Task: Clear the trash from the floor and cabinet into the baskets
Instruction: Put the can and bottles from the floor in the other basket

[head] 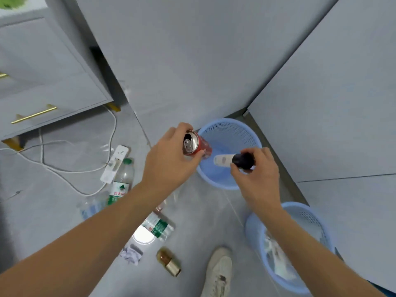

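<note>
— Forearms fill the lower part of the view, both cut off by the bottom edge. What's hard to read?

— Plenty. The left forearm covers part of a clear bottle (pixel 157 227) with a green label lying on the floor (pixel 64 202), and something pinkish near its neck is too blurred to name. A second green-labelled bottle (pixel 120 185) lies just beside a white power strip (pixel 114 163); next to it a third clear bottle (pixel 91 205) is only a smear. The cabinet (pixel 49 82) runs off the left edge.

— And the hands?

— The left hand (pixel 169 159) grips a red can (pixel 196 143), tilted, its silver top with the tab opening turned toward the camera, held over the rim of the far basket (pixel 230 154). The right hand (pixel 257 170) has its fingers curled round a white bottle with a black cap (pixel 233 160), lying sideways above the same basket's opening.

— What's in the baskets?

— The far one, pale blue with lattice walls, shows only its blue bottom below the held things. The near basket (pixel 289 247), the same kind, is partly behind the right forearm and holds crumpled white paper or plastic; I can't tell which.

— Anything else on the floor?

— A crumpled paper wad (pixel 130 255), a small brown-and-gold bottle (pixel 169 262) on its side, and a white shoe (pixel 218 273).
</note>
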{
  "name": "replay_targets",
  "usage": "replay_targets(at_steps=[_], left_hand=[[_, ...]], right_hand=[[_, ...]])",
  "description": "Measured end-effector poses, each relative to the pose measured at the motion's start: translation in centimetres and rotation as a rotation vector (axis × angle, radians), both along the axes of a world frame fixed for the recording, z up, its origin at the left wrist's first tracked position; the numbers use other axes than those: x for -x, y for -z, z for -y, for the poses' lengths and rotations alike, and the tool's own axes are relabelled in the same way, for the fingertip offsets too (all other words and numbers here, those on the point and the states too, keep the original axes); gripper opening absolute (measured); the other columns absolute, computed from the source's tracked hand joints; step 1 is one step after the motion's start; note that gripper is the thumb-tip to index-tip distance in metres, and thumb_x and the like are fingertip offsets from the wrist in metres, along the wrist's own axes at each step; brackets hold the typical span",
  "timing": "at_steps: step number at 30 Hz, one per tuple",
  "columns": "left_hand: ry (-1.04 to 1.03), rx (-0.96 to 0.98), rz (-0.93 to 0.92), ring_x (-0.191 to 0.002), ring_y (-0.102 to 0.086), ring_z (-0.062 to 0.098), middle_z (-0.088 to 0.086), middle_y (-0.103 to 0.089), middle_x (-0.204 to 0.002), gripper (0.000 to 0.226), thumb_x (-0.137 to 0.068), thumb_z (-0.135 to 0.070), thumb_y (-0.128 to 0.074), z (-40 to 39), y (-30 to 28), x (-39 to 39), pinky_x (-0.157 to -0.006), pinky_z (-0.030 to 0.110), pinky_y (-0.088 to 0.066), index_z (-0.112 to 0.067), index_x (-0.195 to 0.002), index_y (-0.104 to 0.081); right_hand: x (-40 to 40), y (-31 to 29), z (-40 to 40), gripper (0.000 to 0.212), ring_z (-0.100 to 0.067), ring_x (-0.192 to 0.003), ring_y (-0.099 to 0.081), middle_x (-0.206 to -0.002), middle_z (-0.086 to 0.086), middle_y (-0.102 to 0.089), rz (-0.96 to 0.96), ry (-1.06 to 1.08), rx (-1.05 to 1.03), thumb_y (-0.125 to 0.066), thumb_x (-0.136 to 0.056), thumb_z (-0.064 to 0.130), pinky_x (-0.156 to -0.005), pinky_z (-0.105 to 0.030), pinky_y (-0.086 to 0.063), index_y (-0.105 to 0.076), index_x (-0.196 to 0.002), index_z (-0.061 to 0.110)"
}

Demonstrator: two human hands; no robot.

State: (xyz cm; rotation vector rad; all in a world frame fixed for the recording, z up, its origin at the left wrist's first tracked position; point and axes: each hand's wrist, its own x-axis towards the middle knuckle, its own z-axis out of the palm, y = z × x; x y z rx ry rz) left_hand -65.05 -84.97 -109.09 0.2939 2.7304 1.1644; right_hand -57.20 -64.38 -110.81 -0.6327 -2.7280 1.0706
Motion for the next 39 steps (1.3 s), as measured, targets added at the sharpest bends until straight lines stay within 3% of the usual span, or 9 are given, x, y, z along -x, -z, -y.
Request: replay_targets(at_steps=[5, 9, 15, 18, 21, 25, 30, 34, 39], left_hand=[[0.188, 0.156, 0.096, -0.099, -0.063, 0.025, -0.001, -0.058, -0.117, 0.046, -0.086, -0.04, -0.071, -6.2, 6.6, 1.0, -0.074, 0.044, -0.056, -0.027, -0.125, -0.049], [0.314, 0.407, 0.08, -0.101, -0.061, 0.029, 0.003, -0.058, -0.111, 0.044, -0.089, -0.037, -0.068, -9.0, 11.5, 1.4, -0.079, 0.039, -0.049, -0.023, -0.127, -0.05], [0.448, 0.713, 0.0, -0.117, -0.055, 0.029, 0.005, -0.064, -0.117, 0.047, -0.09, -0.036, -0.061, -11.0, 15.9, 1.3, -0.122, 0.041, -0.022, -0.021, -0.134, -0.054], [0.518, 0.763, 0.05, -0.123, -0.052, 0.03, 0.007, -0.064, -0.122, 0.045, -0.093, -0.037, -0.057, -11.3, 16.3, 1.3, -0.125, 0.043, -0.014, -0.02, -0.135, -0.052], [0.5, 0.658, 0.011, -0.116, -0.056, 0.03, 0.007, -0.065, -0.114, 0.039, -0.089, -0.032, -0.063, -10.5, 15.8, 1.2, -0.121, 0.04, -0.024, -0.018, -0.125, -0.058], [0.387, 0.382, -0.139, -0.098, -0.058, 0.03, 0.006, -0.062, -0.099, 0.031, -0.079, -0.017, -0.066, -7.2, 13.1, -0.4, -0.091, 0.038, -0.044, -0.015, -0.11, -0.063], [0.186, 0.324, -0.071, -0.101, -0.054, 0.025, 0.0, -0.058, -0.109, 0.03, -0.086, -0.021, -0.061, 2.0, 9.7, -5.9, -0.077, 0.041, -0.048, -0.02, -0.116, -0.058], [0.032, 0.26, 0.182, -0.101, -0.054, 0.016, -0.006, -0.058, -0.11, 0.023, -0.094, -0.021, -0.06, 11.1, 10.1, -12.9, -0.075, 0.033, -0.049, -0.024, -0.117, -0.056], [-0.238, 0.215, 0.616, -0.093, -0.064, 0.017, -0.003, -0.066, -0.103, 0.024, -0.097, -0.034, -0.058, 18.0, 14.5, -17.5, -0.076, 0.034, -0.051, -0.026, -0.119, -0.058]], right_hand=[[2.1, 7.0, -3.9, 0.02, -0.018, -0.078, -0.056, -0.095, 0.001, -0.054, 0.185, -0.147, -0.074, -0.077, -0.081, 0.015, -0.067, -0.029, -0.044, -0.063, -0.095, 0.014], [3.4, 11.5, -5.0, 0.013, -0.028, -0.079, -0.06, -0.095, -0.007, -0.057, 0.361, -0.277, -0.169, -0.071, -0.085, 0.014, -0.068, -0.043, -0.052, -0.06, -0.09, 0.009], [4.5, 14.9, -5.6, 0.013, -0.037, -0.088, -0.061, -0.1, -0.013, -0.057, 0.544, -0.398, -0.285, -0.064, -0.093, 0.02, -0.071, -0.039, -0.043, -0.056, -0.091, 0.009], [4.6, 15.5, -5.8, 0.023, -0.035, -0.086, -0.062, -0.091, -0.009, -0.051, 0.592, -0.396, -0.272, -0.066, -0.093, 0.026, -0.068, -0.035, -0.037, -0.048, -0.083, 0.015], [4.1, 14.7, -5.6, 0.016, -0.034, -0.087, -0.062, -0.094, -0.01, -0.058, 0.537, -0.398, -0.245, -0.067, -0.091, 0.023, -0.072, -0.039, -0.047, -0.058, -0.091, 0.01], [2.4, 11.1, -4.1, 0.015, -0.032, -0.096, -0.06, -0.101, -0.011, -0.064, 0.303, -0.344, -0.225, -0.068, -0.089, 0.014, -0.077, -0.043, -0.051, -0.067, -0.103, 0.008], [-2.3, 6.1, 3.2, 0.017, -0.019, -0.092, -0.055, -0.099, 0.0, -0.059, 0.056, -0.373, -0.169, -0.07, -0.086, 0.01, -0.074, -0.029, -0.043, -0.065, -0.101, 0.014], [-8.4, 7.9, 11.3, 0.017, -0.015, -0.093, -0.058, -0.099, 0.008, -0.056, 0.239, -0.434, -0.046, -0.069, -0.087, 0.017, -0.076, -0.031, -0.05, -0.063, -0.103, 0.021], [-15.0, 14.6, 17.7, 0.025, -0.018, -0.103, -0.06, -0.109, 0.005, -0.06, 0.632, -0.437, -0.035, -0.066, -0.092, 0.035, -0.084, -0.037, -0.054, -0.062, -0.114, 0.025]])
